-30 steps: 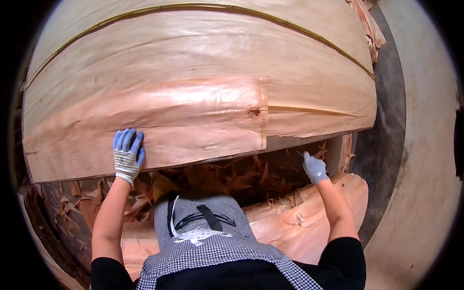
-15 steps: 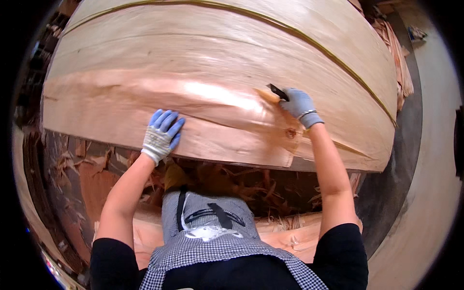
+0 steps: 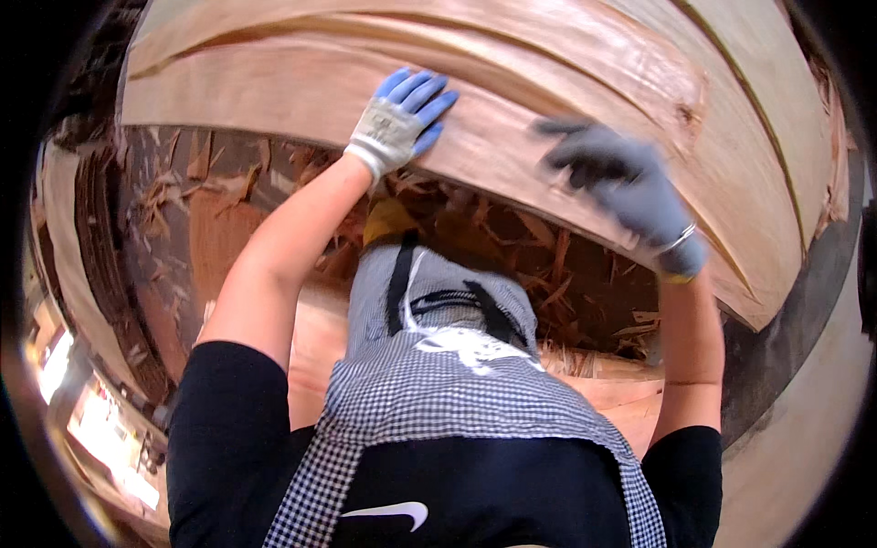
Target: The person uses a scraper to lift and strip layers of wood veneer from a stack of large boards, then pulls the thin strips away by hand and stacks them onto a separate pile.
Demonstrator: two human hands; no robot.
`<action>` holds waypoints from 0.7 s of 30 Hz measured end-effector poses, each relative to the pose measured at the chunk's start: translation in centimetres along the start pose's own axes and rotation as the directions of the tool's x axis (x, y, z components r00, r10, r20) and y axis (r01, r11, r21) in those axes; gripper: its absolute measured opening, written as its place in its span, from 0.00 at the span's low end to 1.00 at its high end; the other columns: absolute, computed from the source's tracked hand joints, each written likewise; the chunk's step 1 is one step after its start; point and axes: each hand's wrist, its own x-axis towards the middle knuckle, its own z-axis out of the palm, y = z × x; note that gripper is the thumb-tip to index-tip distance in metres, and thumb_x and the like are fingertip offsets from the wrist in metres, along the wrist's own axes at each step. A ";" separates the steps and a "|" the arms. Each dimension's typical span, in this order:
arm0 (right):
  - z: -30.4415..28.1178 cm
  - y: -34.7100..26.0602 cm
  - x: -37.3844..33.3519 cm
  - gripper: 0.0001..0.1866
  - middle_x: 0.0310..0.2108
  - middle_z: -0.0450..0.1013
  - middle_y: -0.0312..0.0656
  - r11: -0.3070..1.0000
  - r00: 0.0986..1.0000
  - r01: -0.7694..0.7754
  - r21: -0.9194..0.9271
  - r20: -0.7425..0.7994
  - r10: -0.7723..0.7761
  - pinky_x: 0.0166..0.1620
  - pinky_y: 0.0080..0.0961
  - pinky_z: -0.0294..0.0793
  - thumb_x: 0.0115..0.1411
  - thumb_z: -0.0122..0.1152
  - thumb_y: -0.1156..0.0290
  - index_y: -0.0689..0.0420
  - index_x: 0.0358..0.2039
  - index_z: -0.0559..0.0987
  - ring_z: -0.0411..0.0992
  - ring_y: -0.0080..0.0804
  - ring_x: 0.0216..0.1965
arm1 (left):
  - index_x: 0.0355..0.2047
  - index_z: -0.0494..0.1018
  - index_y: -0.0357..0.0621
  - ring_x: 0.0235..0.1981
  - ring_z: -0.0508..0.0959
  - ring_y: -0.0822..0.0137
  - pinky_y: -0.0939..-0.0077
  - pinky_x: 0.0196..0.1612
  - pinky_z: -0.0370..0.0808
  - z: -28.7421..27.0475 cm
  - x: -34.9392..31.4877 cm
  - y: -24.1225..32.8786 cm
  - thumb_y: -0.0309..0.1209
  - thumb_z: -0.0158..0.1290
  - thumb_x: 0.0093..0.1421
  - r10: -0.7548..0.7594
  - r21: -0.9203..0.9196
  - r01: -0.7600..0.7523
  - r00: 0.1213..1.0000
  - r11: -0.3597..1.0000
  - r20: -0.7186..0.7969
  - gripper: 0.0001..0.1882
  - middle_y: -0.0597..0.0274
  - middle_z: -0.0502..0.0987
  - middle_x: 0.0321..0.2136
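Observation:
My left hand (image 3: 399, 119), in a white glove with blue fingers, lies flat with fingers stretched out on a pinkish wood veneer sheet (image 3: 274, 87), close to its near edge. The sheet is rippled, with long raised folds, and rests on a stack of paler veneer (image 3: 767, 173). To the right, my right hand (image 3: 626, 173), in a grey-blue glove, hovers over the near edge, smeared by motion. Its fingers are bent around a small black tool (image 3: 585, 173), mostly hidden and too blurred to tell its kind.
Torn veneer scraps (image 3: 219, 183) litter the dark floor under the near edge. More veneer (image 3: 630, 393) lies by my legs, behind my checked apron (image 3: 484, 393). Stacked sheets (image 3: 110, 274) stand at the left. A pale floor strip (image 3: 804, 393) curves along the right.
My right hand has come back toward me from the sheet to its near edge. The view has shifted, and the stack sits higher in it. My left hand still rests on the sheet.

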 end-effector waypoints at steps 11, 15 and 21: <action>16.2 7.9 -3.6 0.28 0.12 0.66 0.33 0.475 0.480 -0.867 0.147 0.495 0.724 0.14 0.18 0.55 0.54 0.50 0.42 0.57 0.30 0.79 0.57 0.18 0.10 | 0.50 0.66 0.51 0.52 0.64 0.56 0.58 0.58 0.57 0.1 -0.4 0.0 0.36 0.47 0.52 0.026 -0.001 -0.026 0.997 1.000 -0.080 0.23 0.56 0.66 0.50; 19.2 7.9 -2.2 0.22 0.12 0.61 0.30 0.327 0.519 -0.855 0.404 0.639 0.568 0.12 0.14 0.49 0.54 0.54 0.48 0.58 0.28 0.74 0.53 0.16 0.11 | 0.50 0.66 0.51 0.52 0.64 0.56 0.58 0.57 0.57 -0.1 0.1 0.3 0.36 0.48 0.51 0.033 0.010 -0.033 0.996 0.999 -0.082 0.23 0.56 0.66 0.49; 19.5 7.6 -3.0 0.14 0.18 0.65 0.31 0.087 0.757 -0.611 0.787 0.549 0.353 0.13 0.13 0.50 0.57 0.54 0.62 0.60 0.36 0.74 0.55 0.15 0.12 | 0.50 0.66 0.51 0.52 0.64 0.56 0.57 0.57 0.57 0.0 -0.2 0.3 0.36 0.48 0.51 0.022 0.001 -0.022 0.996 1.000 -0.087 0.23 0.56 0.66 0.50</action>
